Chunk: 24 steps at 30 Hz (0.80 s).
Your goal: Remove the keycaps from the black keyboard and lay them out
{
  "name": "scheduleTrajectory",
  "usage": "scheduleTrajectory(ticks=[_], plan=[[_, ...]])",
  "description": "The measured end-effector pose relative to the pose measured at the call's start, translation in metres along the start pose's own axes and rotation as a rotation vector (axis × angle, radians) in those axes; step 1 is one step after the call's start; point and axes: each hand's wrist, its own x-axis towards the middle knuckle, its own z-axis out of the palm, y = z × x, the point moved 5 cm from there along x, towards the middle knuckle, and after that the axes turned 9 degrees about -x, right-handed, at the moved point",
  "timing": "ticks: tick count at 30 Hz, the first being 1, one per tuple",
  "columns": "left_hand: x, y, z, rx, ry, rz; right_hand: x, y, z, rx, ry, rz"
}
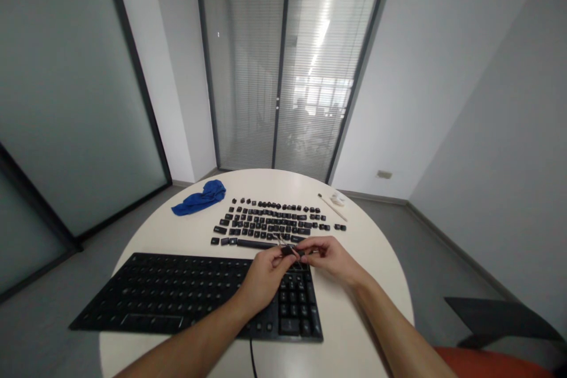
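Observation:
Both my hands meet above the upper right part of a black keyboard (186,289), whose main section is stripped of keycaps while the number pad still has its caps. Between the fingers of my left hand (266,274) is a small dark piece with thin wire prongs, which looks like a wire keycap puller (287,251). My right hand (328,257) pinches at the right end of the same piece; whether a keycap sits in the wires is too small to tell. Beyond the hands, loose black keycaps (266,227) lie in rows, with the long spacebar cap (257,244) nearest.
A crumpled blue cloth (201,198) lies at the far left of the round white table (354,307). A thin brush (333,208) and a small whitish item (337,199) are at the far right. The keyboard's cable (253,357) runs toward me. An orange-seated chair (487,363) stands right.

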Motion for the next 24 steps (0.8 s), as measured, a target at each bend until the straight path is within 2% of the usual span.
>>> scheduleTrajectory(ticks=[3, 10, 12, 14, 16, 24], plan=[[0.000, 0.000, 0.000, -0.004, 0.009, -0.007, 0.001, 0.002, -0.015, -0.014, 0.111, -0.016], [0.000, -0.004, -0.001, -0.017, 0.017, -0.009, -0.018, 0.016, -0.099, -0.223, 0.745, -0.044], [0.000, -0.005, -0.002, -0.021, 0.022, -0.007, -0.026, 0.029, -0.117, -0.318, 0.839, 0.021], [0.000, -0.005, -0.002, -0.018, 0.029, -0.012, -0.031, 0.044, -0.129, -0.453, 0.871, 0.172], [0.000, -0.005, -0.003, -0.016, 0.035, -0.017, -0.034, 0.056, -0.136, -0.575, 0.886, 0.264], [0.000, -0.004, -0.003, -0.016, 0.037, -0.016, -0.028, 0.083, -0.148, -0.709, 0.895, 0.351]])
